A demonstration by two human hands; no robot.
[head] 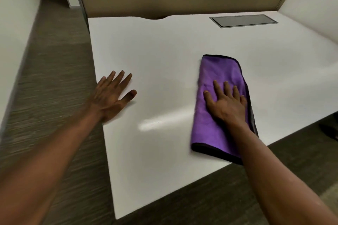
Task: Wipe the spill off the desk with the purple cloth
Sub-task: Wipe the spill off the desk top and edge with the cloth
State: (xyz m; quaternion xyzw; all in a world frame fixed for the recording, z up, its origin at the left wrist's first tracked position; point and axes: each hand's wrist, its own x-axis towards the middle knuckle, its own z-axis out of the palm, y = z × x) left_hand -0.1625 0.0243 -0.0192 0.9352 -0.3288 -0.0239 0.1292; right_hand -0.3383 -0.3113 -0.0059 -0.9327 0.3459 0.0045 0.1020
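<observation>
Right hand (227, 105): my open palm flat on cloth (219, 71).
Left hand (111, 95): open, bracing table (164, 45).
Risk: the cloth's near end overhangs the edge; it may slip off.

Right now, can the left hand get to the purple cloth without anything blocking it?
Probably yes. The left hand lies flat on the desk, and only bare desk separates it from the purple cloth, which the right hand presses.

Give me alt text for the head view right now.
The right hand presses flat on a folded purple cloth on a white desk. The left hand rests open on the desk near its left edge; no spill is clearly visible.
</observation>
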